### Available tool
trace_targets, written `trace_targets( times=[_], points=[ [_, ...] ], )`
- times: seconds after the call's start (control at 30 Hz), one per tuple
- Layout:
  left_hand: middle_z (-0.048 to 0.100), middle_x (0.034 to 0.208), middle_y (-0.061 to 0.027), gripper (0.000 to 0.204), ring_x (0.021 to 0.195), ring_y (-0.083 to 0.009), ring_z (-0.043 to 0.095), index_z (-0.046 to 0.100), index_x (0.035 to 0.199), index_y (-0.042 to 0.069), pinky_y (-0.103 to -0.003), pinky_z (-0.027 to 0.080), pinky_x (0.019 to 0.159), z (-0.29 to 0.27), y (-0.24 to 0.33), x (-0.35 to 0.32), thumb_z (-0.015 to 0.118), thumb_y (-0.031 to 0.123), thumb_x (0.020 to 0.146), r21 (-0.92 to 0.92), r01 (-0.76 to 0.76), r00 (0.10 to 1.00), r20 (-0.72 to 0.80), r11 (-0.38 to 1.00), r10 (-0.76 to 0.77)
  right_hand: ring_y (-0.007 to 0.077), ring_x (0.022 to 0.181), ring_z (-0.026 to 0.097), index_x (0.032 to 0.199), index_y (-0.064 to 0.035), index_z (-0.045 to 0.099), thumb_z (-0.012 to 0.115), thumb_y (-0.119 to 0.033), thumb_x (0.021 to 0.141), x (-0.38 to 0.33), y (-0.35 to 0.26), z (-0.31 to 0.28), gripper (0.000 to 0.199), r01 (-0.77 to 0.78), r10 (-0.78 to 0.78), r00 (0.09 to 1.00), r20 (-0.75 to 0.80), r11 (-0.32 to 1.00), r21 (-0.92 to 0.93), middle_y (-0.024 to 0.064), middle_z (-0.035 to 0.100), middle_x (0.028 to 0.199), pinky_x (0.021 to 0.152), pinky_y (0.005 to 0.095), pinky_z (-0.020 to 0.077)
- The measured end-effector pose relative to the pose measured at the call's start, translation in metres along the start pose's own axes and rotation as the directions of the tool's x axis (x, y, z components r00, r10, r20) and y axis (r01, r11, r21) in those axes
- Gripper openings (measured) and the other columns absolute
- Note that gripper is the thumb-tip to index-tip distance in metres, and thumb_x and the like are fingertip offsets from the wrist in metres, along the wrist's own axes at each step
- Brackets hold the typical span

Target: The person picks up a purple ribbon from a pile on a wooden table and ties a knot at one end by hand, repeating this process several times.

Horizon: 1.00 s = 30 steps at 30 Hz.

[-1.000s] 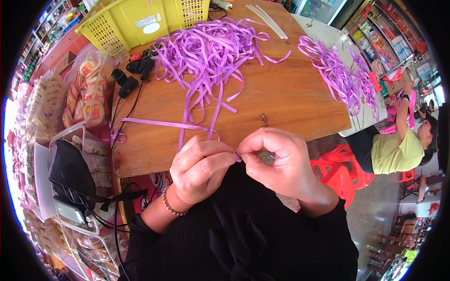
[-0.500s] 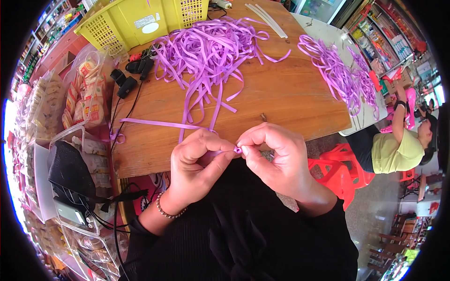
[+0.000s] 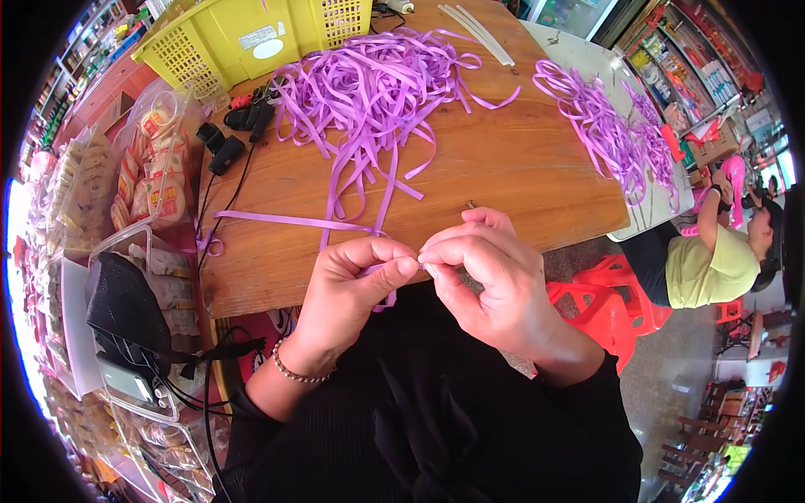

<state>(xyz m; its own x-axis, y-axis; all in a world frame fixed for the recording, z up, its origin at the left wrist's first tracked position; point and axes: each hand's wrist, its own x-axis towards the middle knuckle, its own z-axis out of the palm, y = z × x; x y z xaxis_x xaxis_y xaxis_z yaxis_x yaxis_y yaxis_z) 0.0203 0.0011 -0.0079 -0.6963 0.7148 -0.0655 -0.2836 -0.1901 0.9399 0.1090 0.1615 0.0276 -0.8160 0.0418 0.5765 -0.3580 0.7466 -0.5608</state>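
Observation:
Close together at the table's front edge, both my hands pinch a narrow purple ribbon (image 3: 384, 303). My left hand (image 3: 356, 281) has thumb and forefinger pressed together on it, and a short loop hangs below. Fingertip to fingertip with it, my right hand (image 3: 486, 272) pinches the ribbon's small end, mostly covered by the fingers. Beyond my left hand, a ribbon strand (image 3: 293, 220) lies across the wood. A large tangled heap of purple ribbons (image 3: 369, 92) spreads over the far part of the table, with some strands trailing toward my hands.
Behind the heap stands a yellow plastic basket (image 3: 226, 42). A black corded tool (image 3: 222, 151) lies at the left, near bins of packaged food (image 3: 151, 180). More purple ribbons (image 3: 604, 134) rest on a white table at right. Red stools (image 3: 599, 310) and a seated person (image 3: 713, 264) are beyond.
My right hand has turned, its fingers now curling more over the ribbon end. My left hand has shifted slightly, and a ribbon loop shows beneath it. The person at right has moved their arms.

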Motion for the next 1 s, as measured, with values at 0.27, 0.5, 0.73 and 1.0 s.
trace_targets(
  times=[0.27,0.5,0.73,1.0],
  points=[
    [0.051,0.060,0.0043,0.013,0.046,-0.0037,0.035,0.066,0.089,0.003,-0.021,0.028,0.043,-0.004,-0.001,0.002,0.066,0.016,0.090,-0.375,0.314,0.947,0.190,0.872,-0.259,0.0158,0.072,0.065,0.093,-0.0083,0.067,0.075,0.000,0.072,0.002,0.000,-0.003,0.024,0.041,-0.041,0.999,0.030,0.999,-0.017,0.0014,0.068,0.082,0.092,0.0402,0.0429],
    [0.050,0.059,0.0035,0.015,0.046,-0.0039,0.035,0.066,0.089,0.003,-0.022,0.029,0.043,-0.009,-0.005,0.002,0.067,0.018,0.089,-0.380,0.329,0.939,0.225,0.865,-0.259,0.0147,0.069,0.065,0.092,-0.0092,0.067,0.077,-0.002,0.072,-0.001,0.009,-0.006,0.023,0.057,-0.058,0.996,0.071,0.998,0.018,0.0010,0.068,0.080,0.095,0.0438,0.0420],
    [0.052,0.061,0.0043,0.013,0.045,-0.0033,0.034,0.066,0.089,0.004,-0.021,0.029,0.042,-0.006,-0.004,0.002,0.067,0.017,0.089,-0.388,0.282,0.958,0.155,0.878,-0.240,0.0135,0.070,0.067,0.091,-0.0084,0.067,0.074,0.001,0.069,0.000,0.001,-0.010,0.024,-0.081,0.071,0.992,0.102,0.992,0.099,0.0010,0.068,0.076,0.103,0.0497,0.0369],
    [0.060,0.069,0.0026,0.011,0.047,-0.0021,0.035,0.066,0.088,0.004,-0.020,0.028,0.042,-0.002,-0.004,0.000,0.067,0.015,0.089,-0.342,0.217,0.976,0.092,0.914,-0.197,0.0150,0.063,0.064,0.078,-0.0082,0.062,0.069,0.003,0.070,0.004,0.003,-0.006,0.015,0.069,-0.067,0.998,0.020,0.994,-0.083,0.0009,0.066,0.070,0.101,0.0522,0.0381]
  ],
)
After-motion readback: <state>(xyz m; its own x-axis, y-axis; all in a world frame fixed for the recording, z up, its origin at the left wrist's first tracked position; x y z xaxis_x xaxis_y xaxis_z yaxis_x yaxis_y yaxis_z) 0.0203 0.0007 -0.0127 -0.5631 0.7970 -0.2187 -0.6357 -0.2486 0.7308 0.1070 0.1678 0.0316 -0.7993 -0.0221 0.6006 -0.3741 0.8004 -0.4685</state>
